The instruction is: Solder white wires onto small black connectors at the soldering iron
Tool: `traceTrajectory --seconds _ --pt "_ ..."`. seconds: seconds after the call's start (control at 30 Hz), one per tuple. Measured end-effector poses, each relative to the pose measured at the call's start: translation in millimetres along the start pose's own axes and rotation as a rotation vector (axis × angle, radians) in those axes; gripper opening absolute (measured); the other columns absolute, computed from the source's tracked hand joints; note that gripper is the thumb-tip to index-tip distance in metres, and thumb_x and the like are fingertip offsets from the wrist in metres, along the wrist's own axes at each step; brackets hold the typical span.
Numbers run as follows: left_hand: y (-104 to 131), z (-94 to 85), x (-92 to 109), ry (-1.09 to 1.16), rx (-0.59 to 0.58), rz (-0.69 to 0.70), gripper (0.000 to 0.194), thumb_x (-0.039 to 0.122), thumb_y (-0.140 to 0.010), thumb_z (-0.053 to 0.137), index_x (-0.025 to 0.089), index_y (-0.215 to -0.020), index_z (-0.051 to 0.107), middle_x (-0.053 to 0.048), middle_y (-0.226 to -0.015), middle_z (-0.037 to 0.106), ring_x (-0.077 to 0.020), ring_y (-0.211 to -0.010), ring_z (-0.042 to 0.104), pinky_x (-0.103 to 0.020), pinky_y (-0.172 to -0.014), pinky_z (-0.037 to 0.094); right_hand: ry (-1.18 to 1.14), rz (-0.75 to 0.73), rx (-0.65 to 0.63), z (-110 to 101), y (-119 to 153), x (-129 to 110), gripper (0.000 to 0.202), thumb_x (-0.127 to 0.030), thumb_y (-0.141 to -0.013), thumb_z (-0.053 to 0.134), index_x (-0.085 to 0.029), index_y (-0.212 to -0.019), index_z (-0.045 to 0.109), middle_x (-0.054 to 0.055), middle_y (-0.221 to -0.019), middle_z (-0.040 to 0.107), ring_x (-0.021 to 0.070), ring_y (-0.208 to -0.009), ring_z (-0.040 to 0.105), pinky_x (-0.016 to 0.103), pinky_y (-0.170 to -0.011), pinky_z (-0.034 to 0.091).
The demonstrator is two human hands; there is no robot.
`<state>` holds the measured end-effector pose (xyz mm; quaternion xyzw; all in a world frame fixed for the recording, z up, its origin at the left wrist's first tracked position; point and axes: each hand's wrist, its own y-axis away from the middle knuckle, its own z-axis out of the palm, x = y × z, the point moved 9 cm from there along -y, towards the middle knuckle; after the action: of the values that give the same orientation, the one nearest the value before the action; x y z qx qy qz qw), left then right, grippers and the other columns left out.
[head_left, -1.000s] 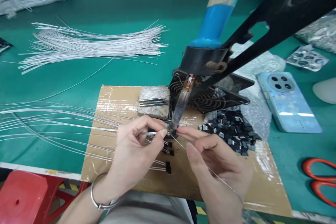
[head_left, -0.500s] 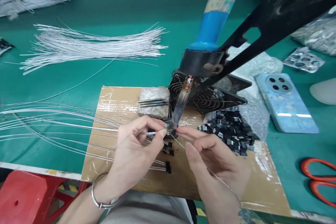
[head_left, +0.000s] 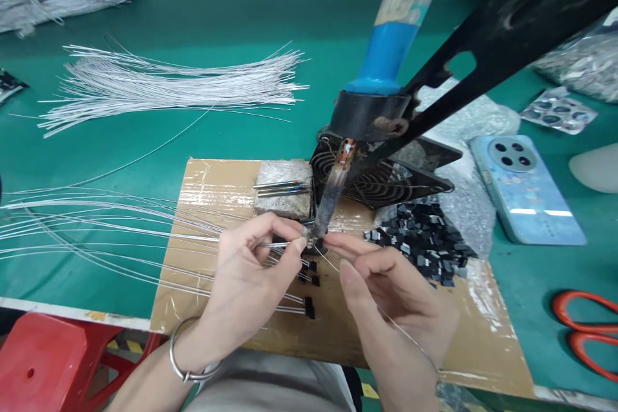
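My left hand (head_left: 255, 277) pinches thin white wires (head_left: 193, 236) just left of the tip of a soldering iron (head_left: 333, 196), which hangs from a black bracket (head_left: 483, 45). My right hand (head_left: 396, 302) holds a thin solder wire (head_left: 328, 262) between thumb and fingers; its end reaches the iron tip. The fingertips of both hands are close to the tip, and the small part between them is too hidden to make out. Below my left fingers, wires with black connectors (head_left: 309, 308) lie on the brown board (head_left: 193, 187).
Behind the iron stands a black fan (head_left: 376, 187); black connectors (head_left: 425, 241) are piled to its right. A phone (head_left: 535, 206) and red-handled scissors (head_left: 586, 335) lie at the right. A white wire bundle (head_left: 178, 84) is at the back left, a red stool (head_left: 43, 360) at the lower left.
My right hand has shifted very slightly left. My left hand and the iron are almost unmoved.
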<state>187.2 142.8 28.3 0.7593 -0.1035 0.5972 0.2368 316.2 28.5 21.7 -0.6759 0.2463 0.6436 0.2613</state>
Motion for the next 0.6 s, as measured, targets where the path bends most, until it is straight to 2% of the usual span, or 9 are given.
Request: traceTrajectory --seconds 0.13,0.3,0.47,0.6 --pt "2.2 -0.4 1.9 -0.005 0.004 0.025 0.009 0.013 -0.082 0.068 0.017 -0.074 0.069 -0.003 -0.081 0.074 -0.0155 -0.077 0.068 -0.023 -0.059 0.046 0.010 -0.012 -0.008 0.3 0.1 -2.6 0.019 -0.014 -0.089 0.069 -0.021 -0.074 0.060 0.007 -0.108 0.078 0.0200 -0.101 0.075 0.028 -0.088 0.061" --pt "4.4 -0.8 3.6 -0.023 0.007 0.058 0.010 0.012 -0.083 0.068 0.016 -0.074 0.069 -0.003 -0.080 0.074 -0.0138 -0.072 0.066 -0.022 -0.056 0.044 0.015 -0.025 0.008 0.5 -0.2 -3.7 0.020 -0.013 -0.088 0.069 -0.023 -0.074 0.060 0.003 -0.106 0.079 0.0163 -0.100 0.075 0.023 -0.089 0.060" --pt "2.7 -0.8 2.5 -0.005 0.009 0.054 0.009 0.012 -0.081 0.068 0.016 -0.073 0.069 -0.004 -0.080 0.074 -0.0147 -0.072 0.067 -0.023 -0.058 0.047 0.029 -0.049 0.010 1.4 -0.4 -4.7 0.020 -0.014 -0.089 0.068 -0.024 -0.073 0.059 -0.001 -0.106 0.079 0.0113 -0.099 0.075 0.017 -0.090 0.058" --pt "1.0 -0.1 0.2 -0.008 0.003 0.029 0.009 0.013 -0.081 0.068 0.016 -0.073 0.069 -0.004 -0.078 0.073 -0.0168 -0.076 0.069 -0.024 -0.061 0.049 0.030 -0.051 0.013 1.1 -0.8 -4.2 0.020 -0.013 -0.088 0.068 -0.023 -0.073 0.059 -0.001 -0.105 0.079 0.0106 -0.099 0.075 0.016 -0.090 0.057"
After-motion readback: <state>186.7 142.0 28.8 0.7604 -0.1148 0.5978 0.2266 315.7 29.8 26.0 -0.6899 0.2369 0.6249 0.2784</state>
